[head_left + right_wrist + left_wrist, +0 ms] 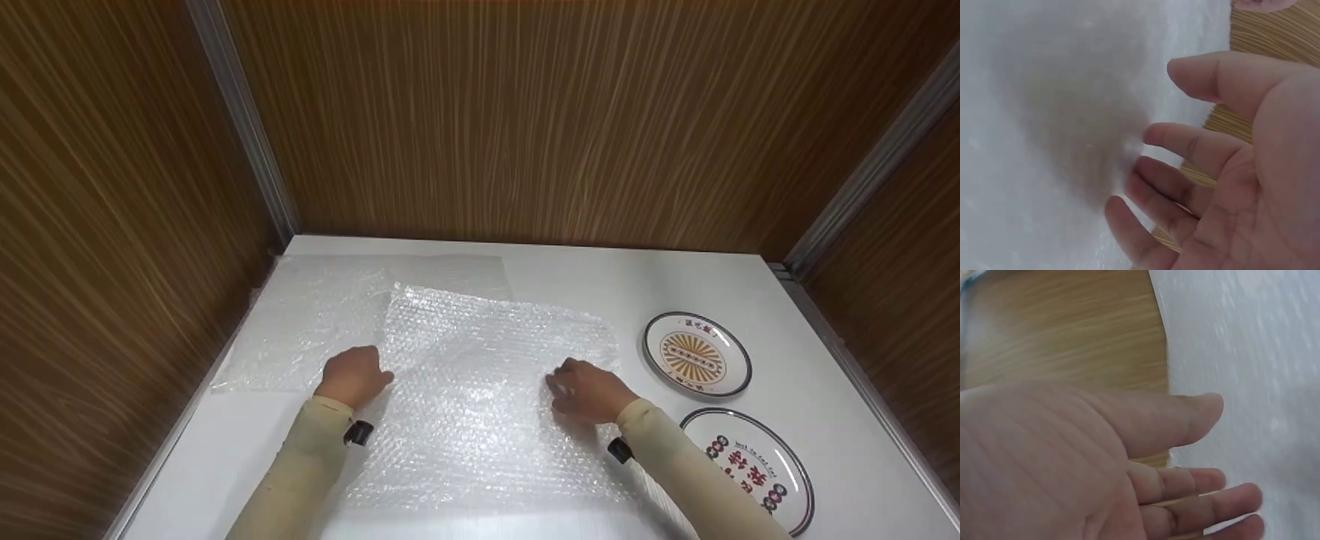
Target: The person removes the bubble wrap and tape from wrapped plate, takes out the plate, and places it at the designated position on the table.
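Observation:
A sheet of clear bubble wrap (480,420) lies spread on the white table in the head view. My left hand (354,376) is at its left edge. In the left wrist view that hand's thumb (1202,417) stands apart from its nearly straight fingers, and nothing shows between them. Over the right part of the sheet is my right hand (592,391). Its loosely bent fingers (1171,205) reach to the wrap's surface in the right wrist view, with the thumb (1196,76) held apart. Whether the fingertips press on the wrap, I cannot tell.
More clear wrapping (300,322) lies flat at the back left, partly under the bubble wrap. On the right are a plate with an orange sunburst (694,356) and, nearer me, a plate with red lettering (787,480), partly behind my right sleeve. Wood-grain panels (525,135) enclose the table.

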